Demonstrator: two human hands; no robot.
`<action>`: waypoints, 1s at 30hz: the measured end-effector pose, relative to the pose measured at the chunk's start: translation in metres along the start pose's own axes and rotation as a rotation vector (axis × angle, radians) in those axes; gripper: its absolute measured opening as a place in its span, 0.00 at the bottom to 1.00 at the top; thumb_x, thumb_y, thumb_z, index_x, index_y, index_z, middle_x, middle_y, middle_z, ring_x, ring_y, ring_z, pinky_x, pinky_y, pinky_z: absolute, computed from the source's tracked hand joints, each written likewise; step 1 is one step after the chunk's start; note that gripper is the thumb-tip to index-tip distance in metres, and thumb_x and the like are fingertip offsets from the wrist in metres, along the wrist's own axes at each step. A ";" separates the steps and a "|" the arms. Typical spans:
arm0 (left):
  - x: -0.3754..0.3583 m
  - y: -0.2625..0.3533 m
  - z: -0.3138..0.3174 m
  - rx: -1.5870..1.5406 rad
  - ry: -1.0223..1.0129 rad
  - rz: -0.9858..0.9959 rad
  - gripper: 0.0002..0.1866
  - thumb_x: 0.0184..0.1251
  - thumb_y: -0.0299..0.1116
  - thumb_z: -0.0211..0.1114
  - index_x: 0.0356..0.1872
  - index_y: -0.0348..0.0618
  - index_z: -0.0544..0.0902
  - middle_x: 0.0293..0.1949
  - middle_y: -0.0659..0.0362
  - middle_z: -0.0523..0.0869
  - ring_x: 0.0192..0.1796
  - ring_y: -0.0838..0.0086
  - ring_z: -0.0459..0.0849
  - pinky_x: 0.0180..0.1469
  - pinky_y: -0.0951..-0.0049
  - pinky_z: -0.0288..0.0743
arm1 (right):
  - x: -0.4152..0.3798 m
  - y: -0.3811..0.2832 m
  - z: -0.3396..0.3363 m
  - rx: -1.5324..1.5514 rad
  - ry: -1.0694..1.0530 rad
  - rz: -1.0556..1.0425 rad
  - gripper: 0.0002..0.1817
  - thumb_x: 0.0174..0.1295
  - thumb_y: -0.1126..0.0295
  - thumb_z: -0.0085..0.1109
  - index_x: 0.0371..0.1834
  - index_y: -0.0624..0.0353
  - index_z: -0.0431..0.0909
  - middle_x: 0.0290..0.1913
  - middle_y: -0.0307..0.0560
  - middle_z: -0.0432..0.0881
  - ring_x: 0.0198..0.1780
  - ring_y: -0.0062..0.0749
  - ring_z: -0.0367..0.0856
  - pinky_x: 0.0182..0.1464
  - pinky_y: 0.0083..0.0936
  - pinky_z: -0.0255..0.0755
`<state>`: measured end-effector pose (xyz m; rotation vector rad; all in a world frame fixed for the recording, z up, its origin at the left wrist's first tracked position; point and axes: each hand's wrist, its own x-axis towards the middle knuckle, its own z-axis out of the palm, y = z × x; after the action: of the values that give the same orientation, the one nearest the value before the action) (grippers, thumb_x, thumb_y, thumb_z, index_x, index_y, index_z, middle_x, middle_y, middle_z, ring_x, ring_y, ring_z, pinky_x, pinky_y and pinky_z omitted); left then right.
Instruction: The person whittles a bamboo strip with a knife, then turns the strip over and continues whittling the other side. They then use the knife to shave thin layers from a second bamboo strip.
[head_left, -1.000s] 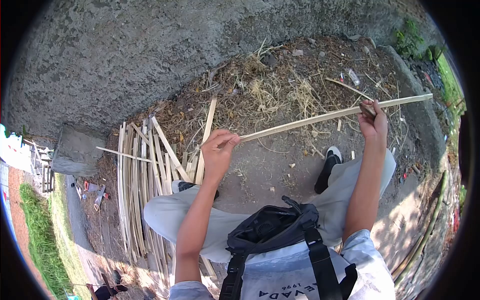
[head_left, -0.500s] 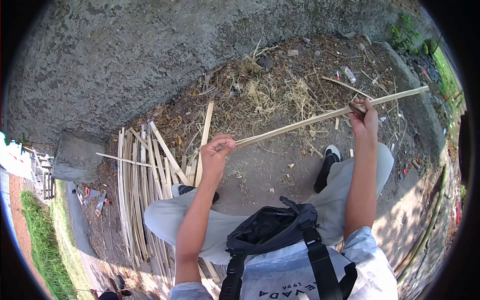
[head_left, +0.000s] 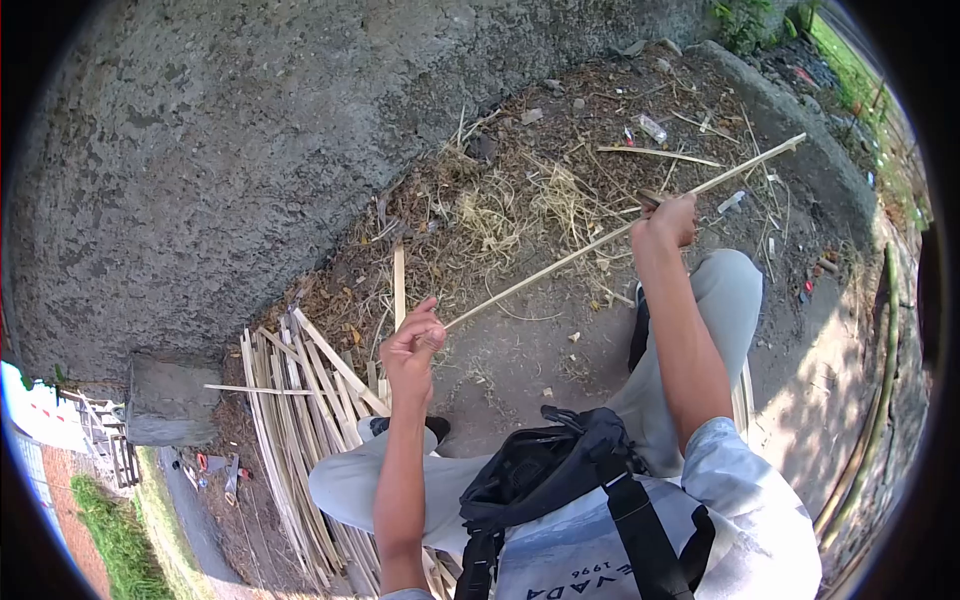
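Note:
A long, thin bamboo strip (head_left: 560, 264) slants across my front, its far end up at the right. My left hand (head_left: 412, 350) pinches the near end between thumb and fingers, the other fingers partly spread. My right hand (head_left: 668, 222) is closed round the strip towards its far end. From that same fist sticks out a short brown piece (head_left: 648, 199), perhaps a knife; its kind is mostly hidden by the fingers. Dry shavings (head_left: 490, 215) lie on the ground beyond the strip.
A pile of bamboo strips (head_left: 290, 440) lies at my left. A rough wall (head_left: 250, 130) rises ahead, with a concrete block (head_left: 172, 395) at its left. A clear plastic bottle (head_left: 652, 128) and a loose strip (head_left: 655, 153) lie ahead right. Long poles (head_left: 885, 400) lie far right.
The strip now shows its narrow edge and slants more steeply. My right hand has moved left and its wrist has turned. The whole view has tilted.

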<state>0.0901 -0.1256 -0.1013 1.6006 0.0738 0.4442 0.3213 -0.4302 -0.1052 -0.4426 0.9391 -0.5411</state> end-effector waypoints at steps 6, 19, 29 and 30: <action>-0.001 0.026 0.041 0.399 -0.115 0.125 0.04 0.56 0.25 0.72 0.32 0.39 0.86 0.38 0.57 0.88 0.53 0.67 0.83 0.57 0.66 0.67 | 0.000 -0.012 0.008 0.038 0.070 0.003 0.27 0.68 0.57 0.52 0.52 0.79 0.67 0.50 0.59 0.78 0.46 0.45 0.83 0.39 0.40 0.80; 0.022 0.090 0.119 0.382 -0.148 0.279 0.03 0.61 0.21 0.68 0.34 0.34 0.87 0.35 0.55 0.83 0.35 0.73 0.83 0.39 0.74 0.77 | -0.007 -0.032 0.014 0.338 -0.191 -0.343 0.14 0.74 0.61 0.50 0.39 0.62 0.68 0.28 0.39 0.69 0.30 0.23 0.71 0.32 0.24 0.69; -0.003 -0.045 0.014 0.764 -0.559 -0.317 0.57 0.56 0.51 0.73 0.76 0.39 0.44 0.68 0.41 0.67 0.65 0.55 0.75 0.57 0.59 0.77 | 0.041 -0.033 0.003 0.329 -0.056 0.114 0.20 0.74 0.55 0.46 0.47 0.66 0.63 0.43 0.51 0.74 0.39 0.37 0.80 0.33 0.34 0.78; 0.001 -0.043 0.014 0.440 -0.531 -0.424 0.59 0.55 0.52 0.74 0.76 0.38 0.42 0.71 0.41 0.63 0.67 0.54 0.73 0.60 0.58 0.76 | 0.031 -0.028 0.002 0.328 -0.045 0.149 0.20 0.74 0.56 0.46 0.48 0.65 0.63 0.43 0.51 0.74 0.38 0.38 0.80 0.32 0.34 0.78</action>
<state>0.1046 -0.1348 -0.1430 2.0224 0.1082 -0.3556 0.3312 -0.4707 -0.1083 -0.0879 0.8146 -0.5351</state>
